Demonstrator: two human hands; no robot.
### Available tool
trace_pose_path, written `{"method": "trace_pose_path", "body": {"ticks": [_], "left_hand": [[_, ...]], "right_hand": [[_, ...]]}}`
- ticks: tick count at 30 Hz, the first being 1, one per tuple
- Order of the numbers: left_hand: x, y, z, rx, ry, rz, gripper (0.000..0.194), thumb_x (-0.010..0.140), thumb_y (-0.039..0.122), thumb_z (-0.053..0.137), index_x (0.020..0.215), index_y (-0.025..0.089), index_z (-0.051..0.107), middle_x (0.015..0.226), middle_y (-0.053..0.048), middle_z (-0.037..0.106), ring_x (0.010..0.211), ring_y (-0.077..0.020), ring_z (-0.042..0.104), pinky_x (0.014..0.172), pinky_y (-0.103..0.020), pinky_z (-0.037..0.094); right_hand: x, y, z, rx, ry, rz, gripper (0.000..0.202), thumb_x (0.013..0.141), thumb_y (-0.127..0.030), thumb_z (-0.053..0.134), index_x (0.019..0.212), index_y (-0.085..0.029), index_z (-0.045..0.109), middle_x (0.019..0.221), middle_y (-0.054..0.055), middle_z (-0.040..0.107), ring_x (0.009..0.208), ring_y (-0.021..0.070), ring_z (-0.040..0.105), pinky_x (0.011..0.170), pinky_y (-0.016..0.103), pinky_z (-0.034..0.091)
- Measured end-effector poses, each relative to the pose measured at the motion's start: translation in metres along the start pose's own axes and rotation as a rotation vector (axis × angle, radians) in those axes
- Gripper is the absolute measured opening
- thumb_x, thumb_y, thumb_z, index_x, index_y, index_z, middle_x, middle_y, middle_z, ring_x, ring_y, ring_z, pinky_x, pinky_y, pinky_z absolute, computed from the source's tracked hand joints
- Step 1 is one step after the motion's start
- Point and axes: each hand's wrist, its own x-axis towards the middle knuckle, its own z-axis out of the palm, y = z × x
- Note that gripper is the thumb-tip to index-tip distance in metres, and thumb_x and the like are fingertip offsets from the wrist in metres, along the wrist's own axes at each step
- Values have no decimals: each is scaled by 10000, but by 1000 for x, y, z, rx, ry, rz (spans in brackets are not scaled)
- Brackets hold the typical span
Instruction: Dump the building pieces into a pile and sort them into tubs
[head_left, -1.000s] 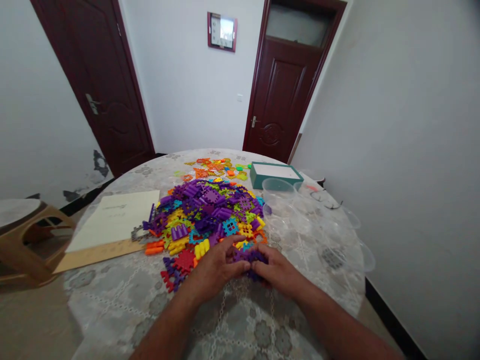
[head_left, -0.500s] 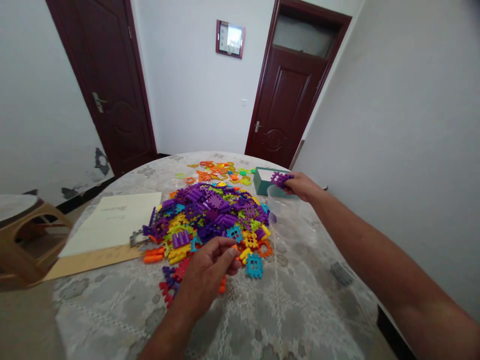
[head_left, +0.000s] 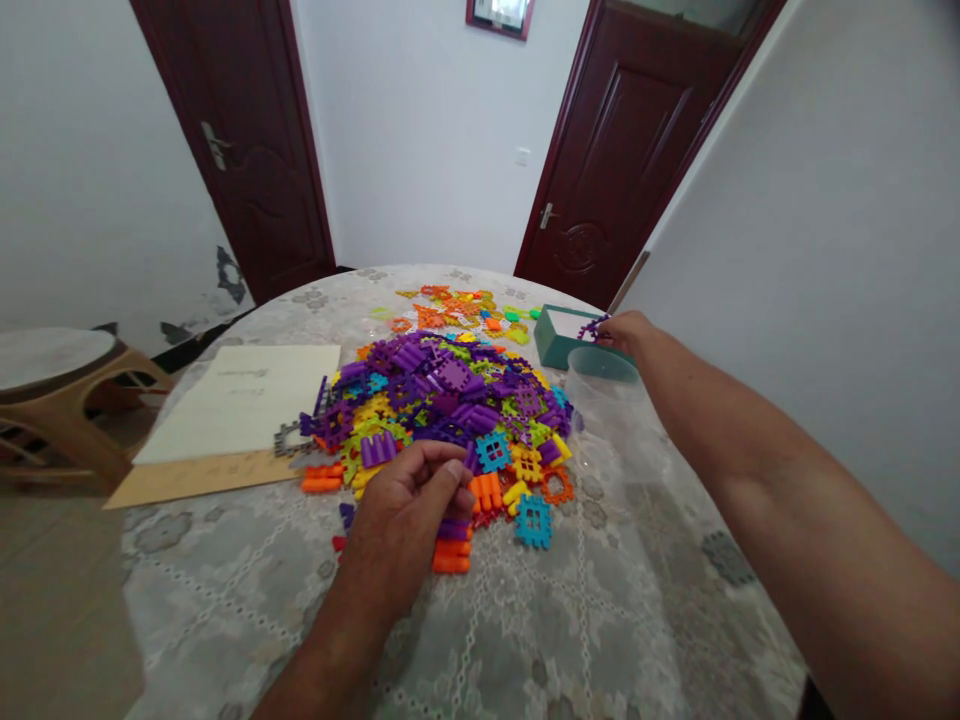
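My right hand [head_left: 628, 330], at arm's length, grips a purple toothed building block [head_left: 592, 329] at the opening of a green box [head_left: 551, 345]. Just below that hand stands a clear plastic tub [head_left: 611, 400]. My left hand [head_left: 409, 505] is at the near side of a large pile of building blocks [head_left: 454, 375], mostly purple. Its fingers are curled in, and whatever they may hold is hidden. Beside its fingertips lie an orange ribbed block [head_left: 486, 492] and a turquoise window block [head_left: 493, 452]. Another turquoise block [head_left: 533, 522] lies to the right.
A round table wears a grey patterned cloth [head_left: 525, 640]. Orange and yellow pieces [head_left: 450, 310] are spread behind the pile. At left lie a cream paper sheet [head_left: 232, 400] and a brown cardboard strip [head_left: 202, 480]. A wooden stool [head_left: 97, 390] stands beyond the table's left edge.
The view has tilted down and shifted left. My right hand has lowered the purple block to the green box's opening. My left hand stays by the pile, fingers still curled.
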Motion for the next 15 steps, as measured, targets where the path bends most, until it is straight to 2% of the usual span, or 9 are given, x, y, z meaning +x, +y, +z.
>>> {"method": "trace_pose_path", "body": {"ticks": [5,9,12,15], "left_hand": [[1,0,-1,-38,36,53,296,853,407,728,1042,179,711,831,-45,757,686,-172,714,649,-297,605],[0,1,-3,-68,70,88,258,853,378,733,1010,175,714,828,-32,744,667,-152,705,658,-288,609],[2,3,-6,-77,77,124,247,851,365,735,1004,172,715,835,-30,741,660,-145,703,651,-283,612],[4,4,-8,-114,101,150,255,837,361,747,1002,171,711,836,-26,735,636,-135,691,611,-264,600]], "right_hand": [[-12,-3,-3,-32,77,-7,304,742,57,798,924,-98,611,767,4,612,641,121,637,571,248,574],[-37,-13,-5,-18,74,-101,214,807,18,744,917,-121,626,749,-6,592,639,107,609,579,236,569],[-77,-22,-6,-16,7,-210,140,844,-20,699,937,-121,673,750,10,615,656,108,617,605,226,568],[-150,-25,-13,-134,-189,-493,126,879,-103,669,992,-130,718,822,43,679,703,136,655,618,243,561]]}}
